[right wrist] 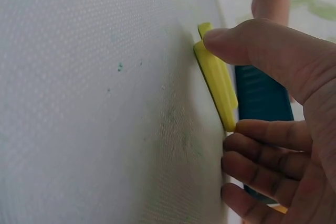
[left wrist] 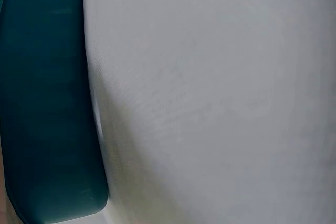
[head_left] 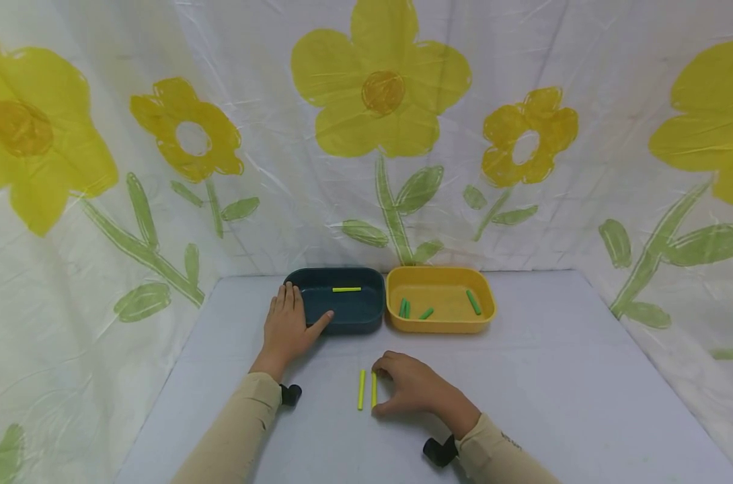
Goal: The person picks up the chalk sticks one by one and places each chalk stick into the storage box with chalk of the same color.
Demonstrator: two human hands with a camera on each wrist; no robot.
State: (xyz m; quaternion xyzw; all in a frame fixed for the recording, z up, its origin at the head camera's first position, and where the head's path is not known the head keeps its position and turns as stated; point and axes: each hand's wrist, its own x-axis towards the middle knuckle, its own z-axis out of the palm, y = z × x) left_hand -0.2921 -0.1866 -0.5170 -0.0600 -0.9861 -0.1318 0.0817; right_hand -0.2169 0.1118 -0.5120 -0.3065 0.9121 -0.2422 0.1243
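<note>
My right hand [head_left: 411, 383] pinches a thin yellow stick [head_left: 374, 390] end to end, thumb at the near end and fingertips at the far one. In the right wrist view that stick [right wrist: 214, 80] lies against the white cloth. A second yellow stick [head_left: 361, 390] lies parallel, just to its left. My left hand [head_left: 286, 328] rests on the left rim of a dark blue tray [head_left: 342, 329], fingers straight and thumb spread towards its front edge. Inside that tray lies one yellow stick [head_left: 346, 290]. The left wrist view shows only the tray's outer wall [left wrist: 47, 103] and cloth.
A yellow tray [head_left: 440, 327] stands right of the dark blue one, holding several short green sticks [head_left: 473, 302]. Both are near the back of the white-covered table [head_left: 554, 376]. Behind hangs a white curtain [head_left: 269, 222] printed with yellow flowers.
</note>
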